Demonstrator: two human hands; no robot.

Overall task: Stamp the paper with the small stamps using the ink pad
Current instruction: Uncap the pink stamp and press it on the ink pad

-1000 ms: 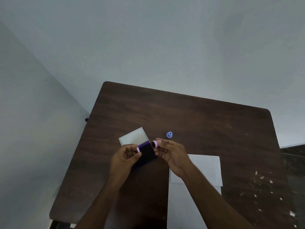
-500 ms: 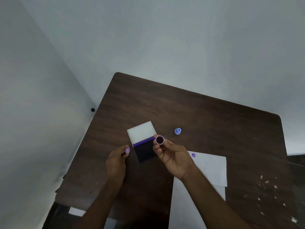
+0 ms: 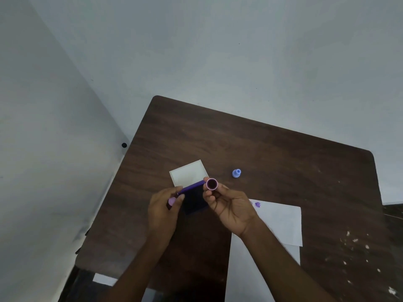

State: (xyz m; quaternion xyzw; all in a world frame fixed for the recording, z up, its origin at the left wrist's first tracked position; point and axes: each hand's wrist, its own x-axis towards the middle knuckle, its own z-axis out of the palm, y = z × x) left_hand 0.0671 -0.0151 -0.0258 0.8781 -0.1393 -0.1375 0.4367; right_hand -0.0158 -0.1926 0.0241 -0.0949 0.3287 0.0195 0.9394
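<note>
Left hand, moved in beside open dark-purple ink pad, pinches pink stamp piece. Right hand grips small pink cylindrical stamp above pad. Item: light, rigid; hold by barrel. White paper right.

No readable words, numbers, labels or brand names anywhere; only small purple stamped marks on the white paper, near its far left corner, too small and blurred to make out as any letter or sign
</note>
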